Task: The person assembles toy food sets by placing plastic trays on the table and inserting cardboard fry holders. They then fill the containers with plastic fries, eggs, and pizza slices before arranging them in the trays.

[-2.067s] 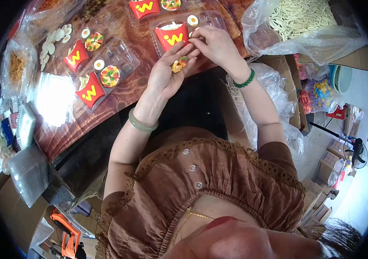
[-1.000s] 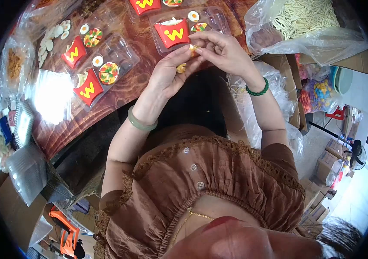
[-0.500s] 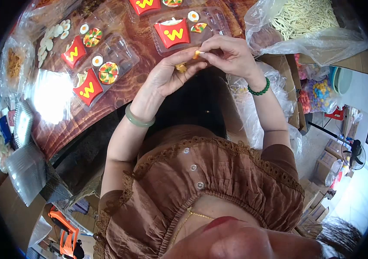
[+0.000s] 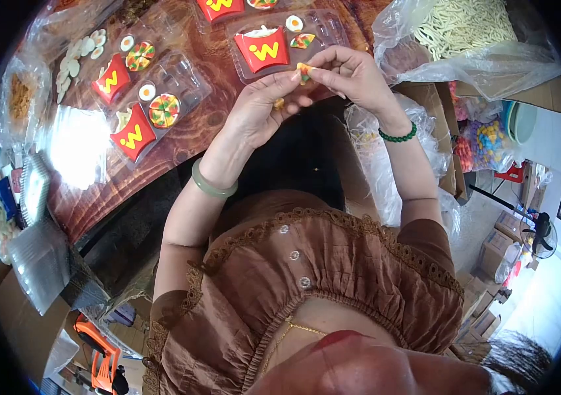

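Observation:
Between the fingertips of both hands is a small toy pizza slice (image 4: 304, 72), orange-yellow with red and green. My left hand (image 4: 262, 105) pinches its left side, and more yellowish pieces (image 4: 279, 104) lie under those curled fingers. My right hand (image 4: 353, 78) pinches the slice from the right. Just beyond the hands, a clear tray (image 4: 334, 33) holds a red fries box (image 4: 262, 50), a toy egg (image 4: 294, 24) and a pizza slice (image 4: 303, 41). Another clear tray (image 4: 191, 76) at the left holds a red fries box (image 4: 133, 133), an egg (image 4: 147, 91) and a round pizza (image 4: 164, 110).
White egg pieces (image 4: 70, 69) lie at the table's left, near a bag of orange-brown pieces (image 4: 22, 95). At the upper right, an open bag holds pale fries (image 4: 465, 29). A cardboard box (image 4: 442, 125) with plastic wrap stands beside my right arm.
The small slice has turned so its red and green face shows, and it sits slightly higher. My right hand has shifted a little up.

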`<act>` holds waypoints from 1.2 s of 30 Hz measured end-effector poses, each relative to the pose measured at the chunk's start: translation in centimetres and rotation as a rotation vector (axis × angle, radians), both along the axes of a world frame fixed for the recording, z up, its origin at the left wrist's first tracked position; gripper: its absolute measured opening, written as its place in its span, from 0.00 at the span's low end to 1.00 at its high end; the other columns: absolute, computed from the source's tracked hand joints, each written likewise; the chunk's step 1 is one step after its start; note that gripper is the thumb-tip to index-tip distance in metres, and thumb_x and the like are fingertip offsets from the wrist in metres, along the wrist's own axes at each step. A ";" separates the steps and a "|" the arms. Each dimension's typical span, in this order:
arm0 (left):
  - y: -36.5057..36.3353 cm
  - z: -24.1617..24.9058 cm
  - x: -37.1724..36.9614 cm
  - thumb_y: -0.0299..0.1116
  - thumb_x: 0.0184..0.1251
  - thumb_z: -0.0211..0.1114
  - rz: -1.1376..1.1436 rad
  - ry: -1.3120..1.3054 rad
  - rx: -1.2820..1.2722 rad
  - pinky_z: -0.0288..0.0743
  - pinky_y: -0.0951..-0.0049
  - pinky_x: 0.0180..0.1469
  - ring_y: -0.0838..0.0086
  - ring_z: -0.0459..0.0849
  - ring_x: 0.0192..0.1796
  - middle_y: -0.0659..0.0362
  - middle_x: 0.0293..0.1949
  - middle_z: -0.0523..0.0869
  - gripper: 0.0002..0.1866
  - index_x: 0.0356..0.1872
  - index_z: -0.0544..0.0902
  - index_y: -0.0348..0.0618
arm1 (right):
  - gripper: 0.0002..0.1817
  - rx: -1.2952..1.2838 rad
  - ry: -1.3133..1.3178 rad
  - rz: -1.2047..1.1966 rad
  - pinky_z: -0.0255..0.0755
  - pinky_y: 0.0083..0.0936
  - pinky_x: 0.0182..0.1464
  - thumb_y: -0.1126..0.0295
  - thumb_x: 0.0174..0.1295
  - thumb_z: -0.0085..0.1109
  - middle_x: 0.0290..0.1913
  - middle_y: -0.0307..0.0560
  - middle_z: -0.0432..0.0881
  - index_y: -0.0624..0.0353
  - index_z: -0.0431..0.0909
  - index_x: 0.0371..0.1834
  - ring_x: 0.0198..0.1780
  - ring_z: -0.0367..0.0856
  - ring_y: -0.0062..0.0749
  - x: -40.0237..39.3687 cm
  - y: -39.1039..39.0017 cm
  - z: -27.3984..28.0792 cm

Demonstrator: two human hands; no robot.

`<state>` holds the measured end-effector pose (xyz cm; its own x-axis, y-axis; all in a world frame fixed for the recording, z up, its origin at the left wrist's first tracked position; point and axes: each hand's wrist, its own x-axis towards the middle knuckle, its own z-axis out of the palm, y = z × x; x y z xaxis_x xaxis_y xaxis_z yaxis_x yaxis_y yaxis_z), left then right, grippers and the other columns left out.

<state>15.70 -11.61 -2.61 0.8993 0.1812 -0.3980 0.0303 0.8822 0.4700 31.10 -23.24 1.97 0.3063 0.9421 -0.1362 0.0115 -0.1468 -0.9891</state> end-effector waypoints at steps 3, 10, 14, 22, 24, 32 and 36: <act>-0.5 -0.4 0.2 0.27 0.62 0.64 0.032 0.052 0.072 0.77 0.83 0.32 0.75 0.84 0.32 0.56 0.35 0.85 0.10 0.43 0.79 0.35 | 0.07 0.082 -0.028 -0.055 0.75 0.12 0.41 0.75 0.61 0.60 0.37 0.41 0.82 0.65 0.77 0.40 0.38 0.80 0.17 -0.4 -0.1 -0.7; -0.8 0.1 -0.1 0.29 0.61 0.66 0.056 0.087 0.207 0.74 0.81 0.30 0.77 0.82 0.28 0.59 0.31 0.84 0.10 0.42 0.80 0.35 | 0.06 0.077 -0.028 -0.146 0.75 0.13 0.40 0.75 0.60 0.60 0.36 0.41 0.82 0.65 0.77 0.38 0.37 0.80 0.17 -0.2 -0.1 -1.6; -0.4 0.1 0.0 0.30 0.62 0.66 0.020 0.090 0.359 0.71 0.83 0.28 0.79 0.80 0.27 0.60 0.29 0.84 0.09 0.39 0.81 0.35 | 0.06 0.080 0.021 -0.118 0.66 0.09 0.31 0.74 0.61 0.59 0.32 0.36 0.80 0.63 0.77 0.39 0.29 0.73 0.11 -1.1 0.2 -1.7; -1.0 0.6 -0.2 0.32 0.64 0.63 -0.045 0.023 0.701 0.68 0.85 0.25 0.85 0.77 0.24 0.64 0.24 0.81 0.07 0.34 0.81 0.38 | 0.07 -0.022 0.091 -0.053 0.56 0.06 0.22 0.73 0.62 0.60 0.29 0.32 0.79 0.62 0.78 0.41 0.22 0.66 0.05 -1.2 -0.3 -0.4; -1.5 0.9 -0.7 0.31 0.64 0.63 -0.046 0.011 0.704 0.68 0.85 0.26 0.85 0.77 0.24 0.64 0.24 0.81 0.06 0.34 0.81 0.38 | 0.06 -0.017 0.082 -0.137 0.55 0.06 0.21 0.74 0.62 0.59 0.30 0.33 0.80 0.62 0.78 0.41 0.21 0.66 0.05 -1.2 -0.6 -1.3; -3.9 4.7 -4.7 0.28 0.64 0.62 -0.305 -0.192 0.613 0.71 0.83 0.29 0.84 0.77 0.25 0.62 0.28 0.82 0.05 0.33 0.81 0.36 | 0.07 0.180 -0.061 -0.370 0.75 0.15 0.45 0.77 0.61 0.58 0.38 0.44 0.83 0.67 0.77 0.41 0.41 0.81 0.20 -0.3 0.0 -2.2; -4.6 1.5 -3.4 0.31 0.65 0.62 -0.126 -0.069 0.358 0.66 0.86 0.22 0.84 0.77 0.22 0.60 0.28 0.82 0.07 0.35 0.80 0.36 | 0.08 0.230 -0.226 -0.343 0.75 0.16 0.44 0.76 0.61 0.59 0.37 0.43 0.84 0.67 0.77 0.42 0.41 0.81 0.20 -0.1 1.1 -3.0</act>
<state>12.35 -16.23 -1.14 0.9460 0.1835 -0.2674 0.0858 0.6535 0.7521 31.01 -22.17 -0.98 0.6029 0.7795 0.1702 0.2198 0.0427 -0.9746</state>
